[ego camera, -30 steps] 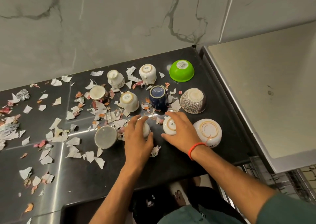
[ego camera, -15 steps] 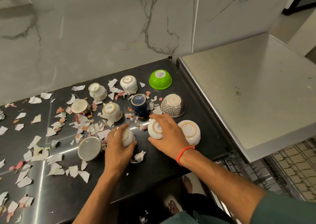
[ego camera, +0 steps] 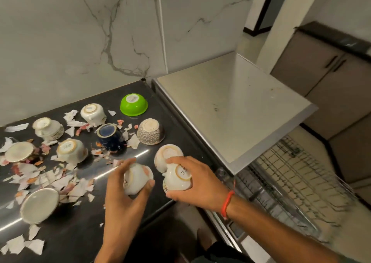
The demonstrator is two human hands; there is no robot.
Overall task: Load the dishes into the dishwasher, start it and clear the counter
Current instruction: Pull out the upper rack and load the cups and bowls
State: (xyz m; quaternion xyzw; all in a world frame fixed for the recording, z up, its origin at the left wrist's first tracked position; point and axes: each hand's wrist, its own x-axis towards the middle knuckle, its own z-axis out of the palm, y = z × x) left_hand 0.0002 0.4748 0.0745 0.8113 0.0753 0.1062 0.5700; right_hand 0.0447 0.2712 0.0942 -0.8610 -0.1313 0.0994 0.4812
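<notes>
Left hand (ego camera: 122,190) gripping white cup (ego camera: 136,179), right hand (ego camera: 197,182) gripping second cup (ego camera: 177,180), above counter (ego camera: 80,232)

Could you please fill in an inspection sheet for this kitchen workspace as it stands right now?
Surface: black counter, glossy, with glare streaks.
Job's things: upturned cups and bowls on the counter, among them a green bowl, a dark blue cup and a patterned bowl; dishwasher rack pulled out, looks empty.
Clutter: torn paper scraps strewn between the dishes.
Grippers: left hand has a grip on a white cup; right hand has a grip on another white cup.
Cables: white cord down the marble wall.
Surroundings: steel appliance top, brown cabinets.
</notes>
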